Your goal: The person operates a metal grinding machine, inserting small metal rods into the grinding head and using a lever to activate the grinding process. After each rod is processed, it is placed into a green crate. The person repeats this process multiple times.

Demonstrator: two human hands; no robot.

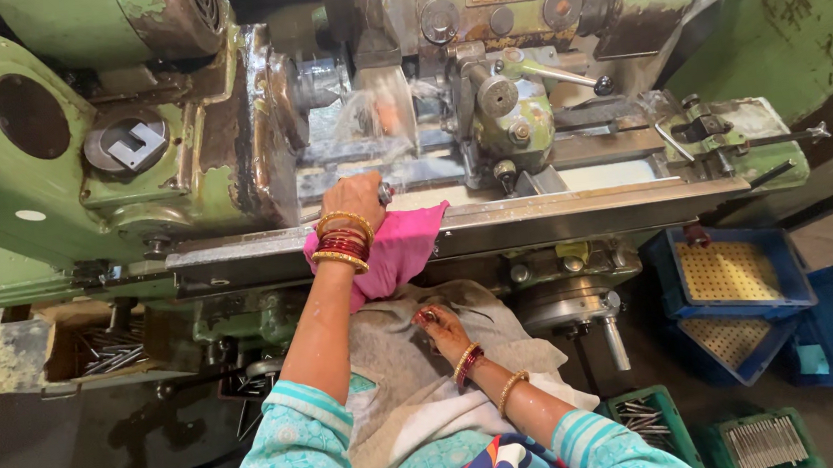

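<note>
Left hand (pixel 358 194) outstretched, right hand (pixel 442 329) tucked close

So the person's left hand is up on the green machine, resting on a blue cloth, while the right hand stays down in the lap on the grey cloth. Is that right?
Not quite: the cloth under the left hand is pink, not blue, as the head view shows. The rest holds: that hand is up on the green machine, and the right hand is down in the lap on the grey cloth.
</note>
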